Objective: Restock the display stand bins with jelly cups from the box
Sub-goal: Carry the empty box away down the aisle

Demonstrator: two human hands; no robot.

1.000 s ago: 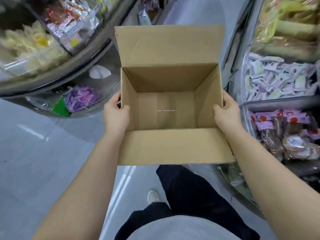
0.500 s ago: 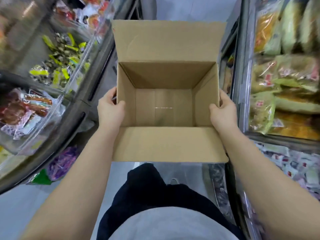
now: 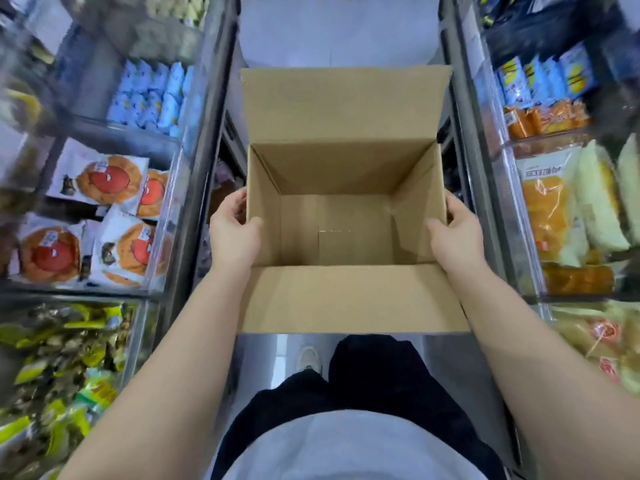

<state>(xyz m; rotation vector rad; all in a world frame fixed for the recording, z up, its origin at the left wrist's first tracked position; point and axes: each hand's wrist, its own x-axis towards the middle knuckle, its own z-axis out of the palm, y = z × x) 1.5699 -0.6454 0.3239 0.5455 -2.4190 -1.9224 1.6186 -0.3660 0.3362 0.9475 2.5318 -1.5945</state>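
Left hand (image 3: pixel 234 233) and right hand (image 3: pixel 453 235) still grip the empty box (image 3: pixel 346 299); flanking bins now hold blue packets (image 3: pixel 156 95), not earlier snacks.

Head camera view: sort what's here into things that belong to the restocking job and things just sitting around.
Job:
brown cardboard box, open and empty, no jelly cups visible
left hand, grip on the box's left wall
right hand, grip on its right wall

Just around:
blue snack packets
white packets with orange-red rounds
yellow-green wrapped sweets
orange bagged snacks
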